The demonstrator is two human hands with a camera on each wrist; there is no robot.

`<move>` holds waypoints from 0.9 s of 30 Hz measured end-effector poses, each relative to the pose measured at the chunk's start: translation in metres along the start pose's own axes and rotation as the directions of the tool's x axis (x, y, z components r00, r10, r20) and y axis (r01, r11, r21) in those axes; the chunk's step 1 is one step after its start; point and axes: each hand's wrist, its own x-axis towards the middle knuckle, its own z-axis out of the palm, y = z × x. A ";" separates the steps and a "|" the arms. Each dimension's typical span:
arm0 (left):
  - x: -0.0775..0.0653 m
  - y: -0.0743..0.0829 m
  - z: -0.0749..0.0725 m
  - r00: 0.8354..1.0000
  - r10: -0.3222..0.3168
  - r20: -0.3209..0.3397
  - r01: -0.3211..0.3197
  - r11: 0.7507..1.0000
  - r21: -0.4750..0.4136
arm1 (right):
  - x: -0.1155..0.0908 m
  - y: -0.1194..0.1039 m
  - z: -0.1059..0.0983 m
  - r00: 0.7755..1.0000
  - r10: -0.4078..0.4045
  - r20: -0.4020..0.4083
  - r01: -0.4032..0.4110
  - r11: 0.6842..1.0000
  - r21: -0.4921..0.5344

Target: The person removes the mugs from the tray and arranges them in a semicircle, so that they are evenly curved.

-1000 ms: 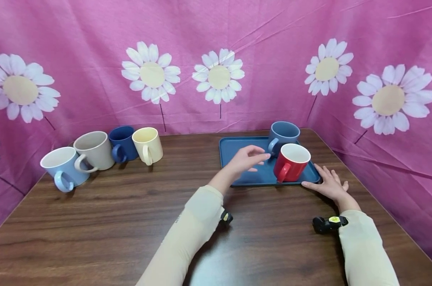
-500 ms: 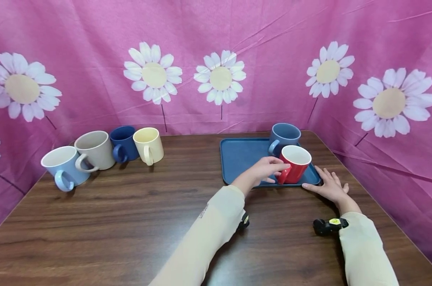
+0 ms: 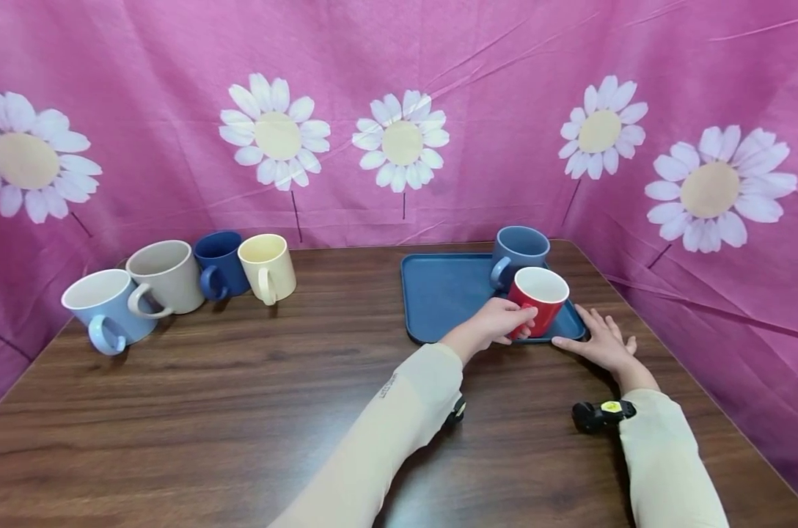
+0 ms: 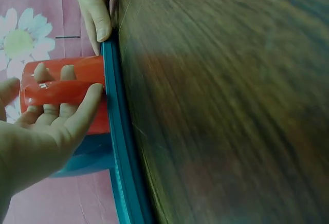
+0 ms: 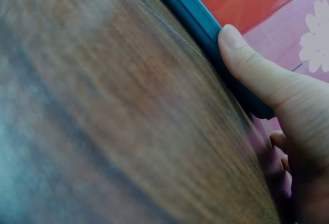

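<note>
At the front right of the blue tray (image 3: 438,293) stands a red mug (image 3: 549,312) with a white inside. My left hand (image 3: 498,320) grips its handle (image 4: 59,93), the fingers passed through the loop, as the left wrist view shows. Behind the red mug, also on the tray, is a grey-blue mug (image 3: 521,246), its handle toward the left front. My right hand (image 3: 604,343) rests at the tray's front right corner with fingers spread; in the right wrist view its thumb (image 5: 247,62) touches the rim.
In a row at the left back of the wooden table (image 3: 240,411) stand a light blue mug (image 3: 125,308), a beige mug (image 3: 174,279), a dark blue mug (image 3: 224,260) and a pale yellow mug (image 3: 276,271). A pink flowered cloth (image 3: 478,147) hangs behind and beside the table.
My left hand has moved right and down from over the tray to the red mug and taken hold of its handle. The right hand has stayed at the tray's corner.
</note>
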 end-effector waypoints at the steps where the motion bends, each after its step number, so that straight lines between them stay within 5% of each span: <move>1: 0.000 0.000 0.002 1.000 0.000 -0.025 0.000 1.000 0.003 | 0.000 0.000 0.000 1.000 0.000 0.000 0.000 1.000 0.000; 8: 0.002 -0.003 0.004 0.987 0.058 -0.149 -0.059 0.998 -0.002 | 0.000 -0.002 0.000 1.000 0.006 0.002 -0.006 1.000 0.004; 20: 0.001 -0.009 -0.010 0.974 0.162 -0.156 -0.167 0.986 -0.021 | 0.000 -0.002 0.001 1.000 0.006 -0.008 -0.006 1.000 -0.006; 27: -0.013 0.000 -0.035 0.959 0.263 -0.102 -0.272 0.958 -0.088 | -0.003 0.000 -0.001 1.000 -0.005 -0.013 0.005 1.000 0.006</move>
